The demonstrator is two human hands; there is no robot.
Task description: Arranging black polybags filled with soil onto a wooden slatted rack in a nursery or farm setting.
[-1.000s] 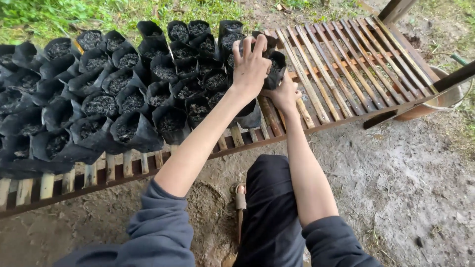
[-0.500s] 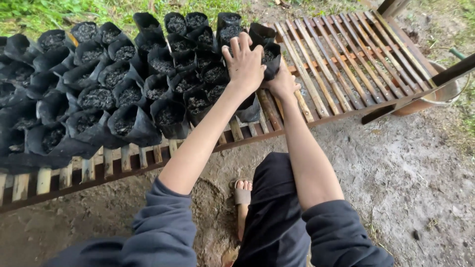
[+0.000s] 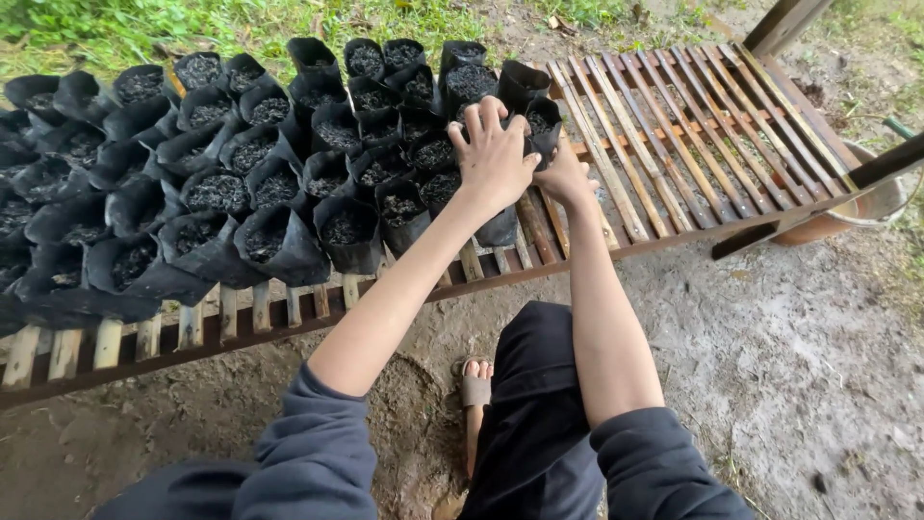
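Several black plastic nursery bags filled with dark soil (image 3: 289, 164) stand packed in rows on a slatted wooden rack (image 3: 674, 144). Both my arms reach forward to the right end of the rows. My left hand (image 3: 493, 154) lies spread, palm down, on top of a black bag (image 3: 499, 229) at the front right. My right hand (image 3: 563, 175) presses against the right side of the same cluster, beside another bag (image 3: 544, 120). Its fingers are partly hidden behind the bags. I cannot tell whether either hand truly grips a bag.
The right part of the rack holds bare slats. A round metal basin (image 3: 866, 207) sits under the rack's right corner. Below lies bare dirt ground (image 3: 770, 366), with my sandalled foot (image 3: 474, 385) and dark trousers (image 3: 539, 404). Grass (image 3: 115, 29) grows behind the rack.
The view has shifted slightly. My two hands have stayed on the same bags at the right end, with the left palm settling flatter on top.
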